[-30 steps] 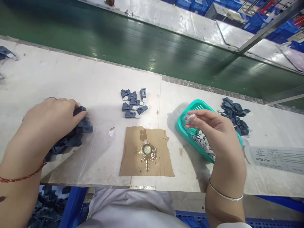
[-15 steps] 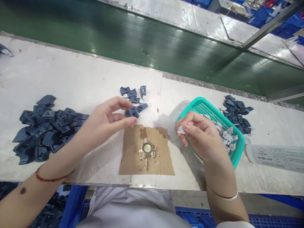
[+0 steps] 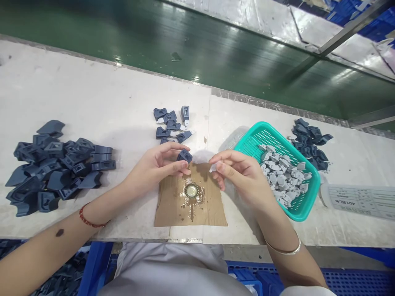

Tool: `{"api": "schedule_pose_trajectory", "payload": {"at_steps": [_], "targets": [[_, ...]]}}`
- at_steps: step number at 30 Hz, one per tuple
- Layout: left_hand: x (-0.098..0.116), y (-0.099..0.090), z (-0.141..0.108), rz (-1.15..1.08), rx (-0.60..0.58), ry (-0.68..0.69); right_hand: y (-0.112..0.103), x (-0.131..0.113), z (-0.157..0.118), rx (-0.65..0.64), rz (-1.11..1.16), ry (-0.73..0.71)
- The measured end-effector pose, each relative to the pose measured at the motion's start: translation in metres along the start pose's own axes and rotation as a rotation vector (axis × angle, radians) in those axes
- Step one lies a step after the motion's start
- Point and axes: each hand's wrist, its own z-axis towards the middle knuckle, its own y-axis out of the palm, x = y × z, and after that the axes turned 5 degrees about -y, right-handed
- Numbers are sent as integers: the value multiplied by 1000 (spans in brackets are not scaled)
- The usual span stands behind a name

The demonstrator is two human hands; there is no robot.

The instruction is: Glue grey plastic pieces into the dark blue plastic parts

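Observation:
My left hand (image 3: 166, 163) pinches a dark blue-grey plastic part (image 3: 184, 156) with a recess in its face, above the upper edge of a cardboard piece (image 3: 212, 209). To its right, my right hand (image 3: 239, 170) holds a small light-grey plastic piece (image 3: 213, 167) between thumb and fingertips. The two held pieces are apart. A round bottle-cap-like dish (image 3: 191, 190) rests on the cardboard amid wet, shiny splashes. Just beyond my left hand lie several dark parts (image 3: 173, 125), some with light-grey pieces attached.
A green basket (image 3: 313, 193) of light-grey pieces (image 3: 282, 174) stands at right. Dark parts are heaped at left (image 3: 60, 179) and behind the basket (image 3: 313, 142). A labelled translucent bottle (image 3: 358, 201) lies at far right. A green belt (image 3: 148, 53) runs along the back.
My left hand has moved right and nearer me with a dark part; another dark part now shows in the group behind. My right hand has moved left, away from the basket, carrying the grey piece.

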Motion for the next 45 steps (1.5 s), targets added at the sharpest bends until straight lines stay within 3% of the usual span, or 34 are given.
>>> {"api": "schedule_pose_trajectory", "payload": {"at_steps": [5,10,13,17,21,23,27,32,45], "targets": [[-3,-2,-1,61,30,77,0,-3,3,9,-20,-8],[-1,-2,-2,58,59,145,-5,5,7,127,-77,-128],[1,-1,-2,77,68,180,-7,10,6,118,-142,-176],[1,-1,-2,98,109,215,-2,10,-2,-90,-466,-260],[-1,-5,0,60,205,266,3,13,-7,-347,-797,-506],[-4,-7,1,29,242,284,4,17,-7,-411,-898,-594],[-6,-8,4,-30,272,271,5,22,-7,-464,-975,-639],[-2,-4,1,-53,205,297,8,23,-5,-506,-1027,-673],[-9,-5,2,-171,27,141,10,21,-4,-517,-1109,-749]]}}
